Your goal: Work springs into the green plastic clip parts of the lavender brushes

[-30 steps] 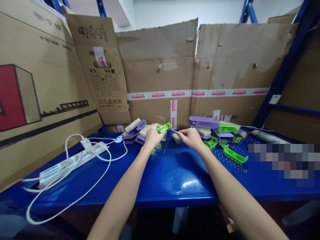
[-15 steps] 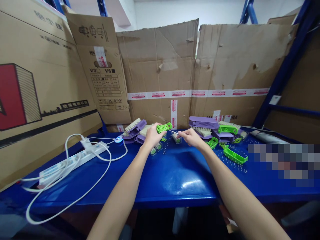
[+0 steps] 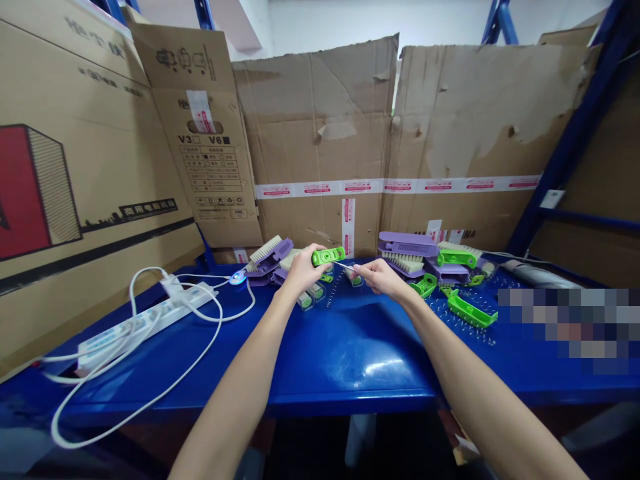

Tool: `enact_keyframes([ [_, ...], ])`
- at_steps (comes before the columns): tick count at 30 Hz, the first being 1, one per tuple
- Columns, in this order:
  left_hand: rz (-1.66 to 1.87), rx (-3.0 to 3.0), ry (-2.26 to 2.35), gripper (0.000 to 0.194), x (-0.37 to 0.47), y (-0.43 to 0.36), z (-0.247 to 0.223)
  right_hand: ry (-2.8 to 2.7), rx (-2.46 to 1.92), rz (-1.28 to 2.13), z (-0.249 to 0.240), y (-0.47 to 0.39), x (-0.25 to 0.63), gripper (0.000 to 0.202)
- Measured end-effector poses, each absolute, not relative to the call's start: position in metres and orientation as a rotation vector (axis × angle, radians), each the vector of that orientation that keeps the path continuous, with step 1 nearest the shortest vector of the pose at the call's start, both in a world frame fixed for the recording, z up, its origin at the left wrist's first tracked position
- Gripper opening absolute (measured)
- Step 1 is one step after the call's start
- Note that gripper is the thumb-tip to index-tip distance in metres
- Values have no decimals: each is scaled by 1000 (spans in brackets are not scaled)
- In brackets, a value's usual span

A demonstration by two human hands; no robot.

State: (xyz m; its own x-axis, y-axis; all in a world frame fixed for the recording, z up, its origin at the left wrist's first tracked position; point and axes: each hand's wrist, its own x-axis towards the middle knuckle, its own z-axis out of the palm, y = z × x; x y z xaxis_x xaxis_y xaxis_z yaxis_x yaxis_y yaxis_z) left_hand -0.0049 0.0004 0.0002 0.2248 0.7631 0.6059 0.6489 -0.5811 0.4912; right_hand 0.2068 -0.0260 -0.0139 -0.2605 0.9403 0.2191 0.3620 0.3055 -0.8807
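My left hand (image 3: 302, 268) is closed around the near end of a bright green plastic housing (image 3: 329, 256), held tilted above the blue table with its hollow side toward me. In my right hand (image 3: 379, 275) is a slim pointed metal tool (image 3: 344, 266), apparently tweezers, pinched between thumb and fingers. Its tip points left at the lower edge of the housing; whether they touch I cannot tell. Below, between the hands, a row of tiny metal springs (image 3: 334, 293) lies on the table. Small green-and-clear pieces (image 3: 305, 301) lie beside my left wrist.
Purple brushes with cream bristles lie in a left pile (image 3: 270, 257) and a right pile (image 3: 407, 245). More green housings (image 3: 470, 308) sit at right among scattered tiny parts. A white power strip (image 3: 145, 327) with looping cables occupies the left. Cardboard panels (image 3: 320, 153) stand behind.
The metal tool's tip has shifted slightly left and down along the green housing, and my right hand has moved a little left. My left hand keeps its hold, nearly still.
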Motion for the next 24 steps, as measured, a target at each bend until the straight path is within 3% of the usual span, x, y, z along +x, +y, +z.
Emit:
enact_keyframes([
  [7,1099,2420,1195,33,-7,4,0,-1855,-1164,1010,-12,-27,217,56],
  [16,1129,2346,1077,33,-5,-2,7,-1655,-979,1405,-19,-22,220,48],
  [24,855,2464,1266,33,-4,1,-4,-2027,-1271,730,-10,-27,215,46],
])
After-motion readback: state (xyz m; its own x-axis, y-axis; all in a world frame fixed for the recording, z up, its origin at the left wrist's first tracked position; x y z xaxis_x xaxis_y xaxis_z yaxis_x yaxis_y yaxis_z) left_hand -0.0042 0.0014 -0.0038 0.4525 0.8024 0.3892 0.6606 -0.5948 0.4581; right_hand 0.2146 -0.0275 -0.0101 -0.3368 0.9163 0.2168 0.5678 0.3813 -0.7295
